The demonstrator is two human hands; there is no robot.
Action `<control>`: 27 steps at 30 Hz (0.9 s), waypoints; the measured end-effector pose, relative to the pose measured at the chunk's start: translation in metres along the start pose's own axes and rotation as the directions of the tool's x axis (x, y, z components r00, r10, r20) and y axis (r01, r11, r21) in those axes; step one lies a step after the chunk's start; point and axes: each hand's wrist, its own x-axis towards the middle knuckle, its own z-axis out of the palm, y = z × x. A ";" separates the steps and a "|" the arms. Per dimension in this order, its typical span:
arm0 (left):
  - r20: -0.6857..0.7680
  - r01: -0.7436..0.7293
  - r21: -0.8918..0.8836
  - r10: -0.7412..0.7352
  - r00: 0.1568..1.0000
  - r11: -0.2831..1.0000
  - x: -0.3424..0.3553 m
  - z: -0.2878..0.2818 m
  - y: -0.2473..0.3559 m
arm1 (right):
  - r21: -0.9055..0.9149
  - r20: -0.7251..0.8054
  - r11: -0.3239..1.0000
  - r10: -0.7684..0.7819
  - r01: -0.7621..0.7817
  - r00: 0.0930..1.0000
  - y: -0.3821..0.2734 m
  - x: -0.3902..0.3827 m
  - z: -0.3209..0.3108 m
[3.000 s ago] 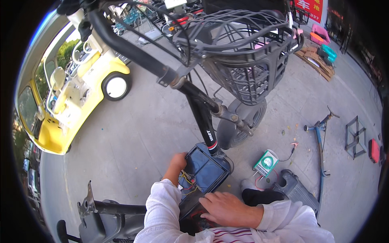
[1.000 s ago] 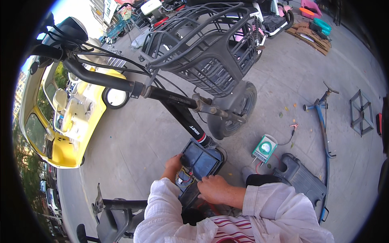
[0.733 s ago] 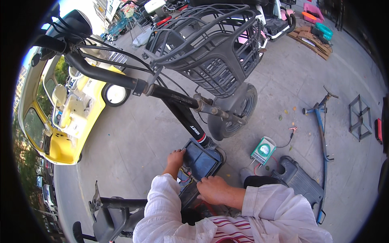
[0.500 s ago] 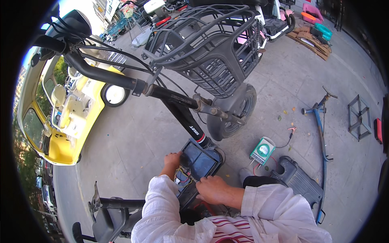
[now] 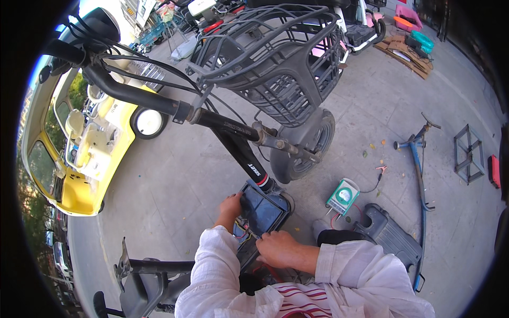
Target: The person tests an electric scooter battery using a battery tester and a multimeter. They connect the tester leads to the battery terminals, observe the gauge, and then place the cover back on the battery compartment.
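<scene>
An electric bike's open battery compartment, dark and rectangular, sits below the black steering column. My left hand is at its left edge, fingers closed by the rim; what they grip, if anything, is hidden. Yellow and red wires show just below that hand. At the compartment's lower right edge, my right hand is closed, and its fingertips are out of sight. The bike's front basket and front wheel are ahead of me.
A green-and-white meter with clip leads stands right of the bike. Near it lie a dark plastic case and a blue metal bar. A metal frame lies farther right. A yellow vehicle stands left.
My left hand has moved slightly up and right along the compartment's left edge. A dark patch beside its fingers no longer shows the same way. My right hand stays put.
</scene>
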 end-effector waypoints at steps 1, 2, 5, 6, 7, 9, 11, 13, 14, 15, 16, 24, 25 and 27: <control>0.001 -0.008 0.013 0.008 1.000 1.000 0.002 -0.001 0.003 | 0.001 -0.013 1.000 -0.004 0.004 1.000 0.001 0.000 0.001; 0.002 -0.014 0.026 0.014 1.000 1.000 0.003 -0.002 0.005 | -0.006 -0.007 1.000 0.002 -0.002 1.000 0.001 0.001 0.001; 0.044 -0.003 0.096 -0.002 0.999 0.995 -0.002 -0.006 0.003 | -0.018 0.004 1.000 0.015 -0.014 1.000 0.001 0.003 0.001; 0.047 0.011 0.069 -0.015 0.999 0.998 -0.002 -0.002 -0.003 | -0.019 0.005 1.000 0.016 -0.016 1.000 0.002 0.003 0.000; 0.050 0.031 0.045 -0.033 0.998 0.998 -0.006 0.005 -0.016 | -0.018 0.005 1.000 0.012 -0.012 1.000 0.000 0.003 0.000; 0.062 0.065 0.008 -0.065 0.996 0.998 -0.014 0.013 -0.031 | -0.016 0.011 1.000 0.007 -0.007 1.000 0.000 0.004 0.002; 0.081 0.096 -0.020 -0.094 0.992 0.995 -0.022 0.016 -0.036 | -0.020 0.014 1.000 0.011 -0.010 1.000 -0.001 0.004 0.003; 0.065 0.091 -0.049 -0.088 0.994 0.995 -0.027 0.014 -0.035 | -0.027 0.013 1.000 0.013 -0.013 1.000 -0.001 0.003 0.003; 0.058 0.089 -0.062 -0.085 0.995 0.994 -0.029 0.014 -0.034 | -0.025 0.013 1.000 0.015 -0.014 1.000 -0.001 0.003 0.004; 0.046 0.084 -0.084 -0.081 0.996 0.993 -0.028 0.016 -0.032 | -0.023 0.012 1.000 0.018 -0.018 1.000 -0.001 0.003 0.005; 0.033 0.084 -0.106 -0.081 0.996 0.991 -0.026 0.015 -0.031 | -0.021 0.012 1.000 0.016 -0.016 1.000 -0.002 0.003 0.006; -0.054 0.027 -0.133 -0.035 0.998 0.991 0.003 0.021 -0.009 | -0.055 0.020 0.998 0.024 -0.023 1.000 -0.008 0.005 0.008; -0.037 0.036 -0.119 -0.041 0.998 0.992 0.001 0.012 0.000 | -0.063 0.022 0.998 0.029 -0.027 0.999 -0.007 0.004 0.009; -0.009 0.050 -0.098 -0.051 0.999 0.994 0.000 0.014 0.007 | -0.061 0.028 0.997 0.050 -0.048 0.998 -0.006 0.004 0.013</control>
